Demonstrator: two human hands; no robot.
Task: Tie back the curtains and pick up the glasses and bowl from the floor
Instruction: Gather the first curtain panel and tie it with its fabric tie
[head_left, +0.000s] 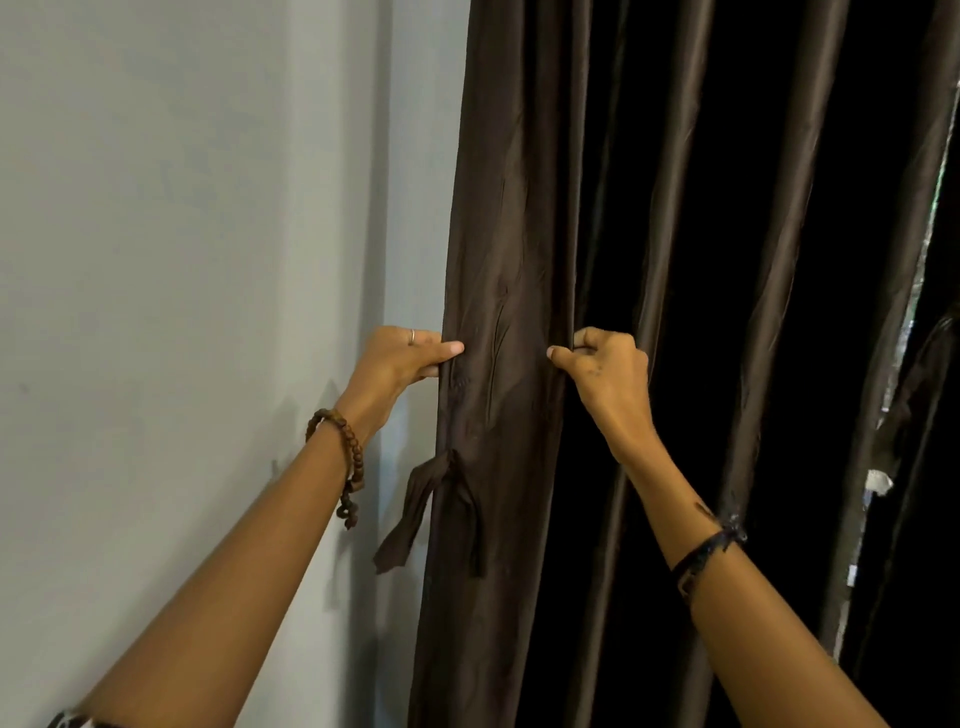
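A dark brown curtain (509, 208) hangs in long folds to the right of a pale wall. My left hand (400, 358) grips the curtain's left edge, thumb on the front and fingers behind the cloth. My right hand (608, 369) grips a fold a little to the right at the same height, fingers curled round it. Between the two hands lies a gathered, wrinkled strip of curtain. Below my left hand a brown tie-back strap (441, 509) is knotted on the curtain edge, its two tails hanging loose. No glasses or bowl are in view.
The pale grey wall (208, 260) fills the left half. At the far right a narrow gap (935, 218) beside the curtain lets in daylight, with a second bunched curtain (924, 374) beyond it. The floor is out of view.
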